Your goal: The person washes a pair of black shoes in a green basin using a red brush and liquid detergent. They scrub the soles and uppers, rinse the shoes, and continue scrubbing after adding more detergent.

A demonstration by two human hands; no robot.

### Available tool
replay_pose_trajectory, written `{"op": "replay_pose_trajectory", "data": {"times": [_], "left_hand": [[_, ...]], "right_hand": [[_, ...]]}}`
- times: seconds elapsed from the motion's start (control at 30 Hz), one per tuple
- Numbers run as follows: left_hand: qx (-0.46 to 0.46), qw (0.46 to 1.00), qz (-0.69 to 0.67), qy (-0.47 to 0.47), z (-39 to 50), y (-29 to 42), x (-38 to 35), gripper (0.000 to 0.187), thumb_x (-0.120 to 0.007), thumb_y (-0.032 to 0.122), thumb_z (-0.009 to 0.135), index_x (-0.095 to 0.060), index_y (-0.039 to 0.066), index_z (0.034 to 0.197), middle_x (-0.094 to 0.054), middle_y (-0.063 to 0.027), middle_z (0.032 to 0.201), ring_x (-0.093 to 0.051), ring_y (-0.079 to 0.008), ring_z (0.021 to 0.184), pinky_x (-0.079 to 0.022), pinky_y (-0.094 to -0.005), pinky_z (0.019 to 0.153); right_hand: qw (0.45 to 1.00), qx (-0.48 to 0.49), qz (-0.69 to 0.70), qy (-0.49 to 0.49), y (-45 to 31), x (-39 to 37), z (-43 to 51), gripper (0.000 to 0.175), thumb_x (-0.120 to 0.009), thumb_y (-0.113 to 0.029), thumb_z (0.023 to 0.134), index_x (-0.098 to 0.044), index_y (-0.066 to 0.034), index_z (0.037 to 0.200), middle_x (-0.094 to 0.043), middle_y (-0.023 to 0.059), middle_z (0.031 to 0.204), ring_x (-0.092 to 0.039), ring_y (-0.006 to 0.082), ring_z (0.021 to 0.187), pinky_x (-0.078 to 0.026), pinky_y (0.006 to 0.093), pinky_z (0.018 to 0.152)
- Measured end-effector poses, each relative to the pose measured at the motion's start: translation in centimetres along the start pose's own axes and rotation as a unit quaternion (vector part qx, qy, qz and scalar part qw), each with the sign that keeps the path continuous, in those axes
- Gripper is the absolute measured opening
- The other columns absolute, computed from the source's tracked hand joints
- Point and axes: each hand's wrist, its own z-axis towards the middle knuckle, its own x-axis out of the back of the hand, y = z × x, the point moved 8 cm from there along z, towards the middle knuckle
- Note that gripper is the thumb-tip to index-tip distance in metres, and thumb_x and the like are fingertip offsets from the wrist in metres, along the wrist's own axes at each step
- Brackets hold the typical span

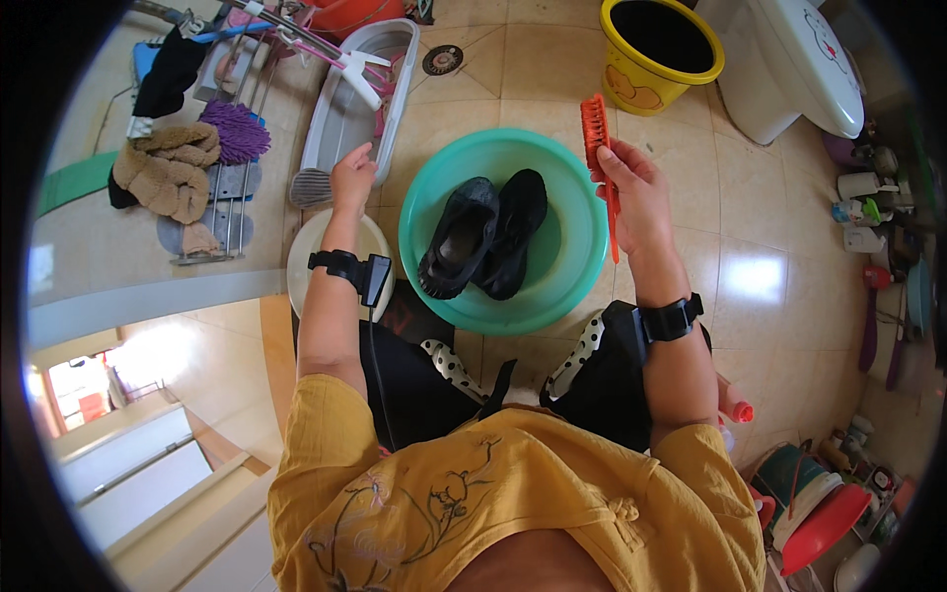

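Note:
On the floor before me stands a green plastic basin (573, 285) with a pair of black slip-on shoes in it. The left shoe (459, 233) rests with its opening up; the right shoe (518, 229) lies close against it, tilted. My right hand (636, 189) grips an orange scrubbing brush (597, 140) beside the basin's right rim, its bristles facing left. My left hand (354, 177) holds nothing, fingers apart, out to the left of the basin near a grey plastic tub. Each wrist wears a black strap device.
The grey oblong tub (325, 129) and a cream round basin (303, 259) stand at the left. A yellow bucket (644, 96) and a white toilet (762, 96) are at the far right. A metal rack (229, 214) holds cloths, and a floor drain (443, 61) lies beyond the basin.

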Motion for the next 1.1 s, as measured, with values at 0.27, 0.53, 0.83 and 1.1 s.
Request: {"op": "replay_pose_trajectory", "data": {"times": [0.27,0.53,0.83,1.1], "left_hand": [[0.081,0.994,-0.062,-0.044,0.8,-2.6,-0.1,0.025,-0.061,0.005,0.087,-0.062,0.002,0.112,-0.065,-0.0071,0.092,-0.063,-0.0132,0.073,-0.053,-0.0233,0.062],[0.048,0.994,0.101,0.014,1.3,-2.9,0.3,0.019,-0.072,0.018,0.080,-0.065,0.001,0.086,-0.063,-0.0047,0.070,-0.059,-0.0117,0.056,-0.050,-0.0255,0.048],[-0.120,0.954,0.247,0.123,3.2,-2.4,2.0,0.026,-0.070,0.025,0.082,-0.067,0.001,0.091,-0.067,-0.0101,0.078,-0.062,-0.0152,0.061,-0.049,-0.0294,0.053],[0.224,0.915,0.013,-0.336,-7.1,-1.7,-8.3,0.023,-0.063,0.024,0.087,-0.067,0.004,0.096,-0.068,-0.0043,0.085,-0.064,-0.0143,0.072,-0.053,-0.0265,0.064]], "right_hand": [[0.999,-0.006,0.044,-0.026,0.0,-0.4,1.0,0.029,-0.062,-0.018,0.090,-0.060,-0.0008,0.114,-0.065,0.0013,0.088,-0.054,0.0088,0.075,-0.040,0.0239,0.066],[0.998,-0.010,0.044,-0.031,0.3,-0.8,1.3,0.027,-0.063,-0.018,0.090,-0.061,-0.0012,0.112,-0.065,0.0017,0.088,-0.054,0.0092,0.074,-0.040,0.0236,0.064],[0.999,-0.023,0.027,-0.037,0.3,-1.3,1.3,0.029,-0.062,-0.019,0.091,-0.061,-0.0006,0.112,-0.065,0.0015,0.088,-0.054,0.0091,0.074,-0.041,0.0237,0.065],[0.998,-0.021,0.030,-0.044,0.1,-1.6,1.4,0.026,-0.062,-0.019,0.090,-0.062,-0.0011,0.109,-0.065,0.0010,0.086,-0.053,0.0087,0.074,-0.040,0.0240,0.066]]}}
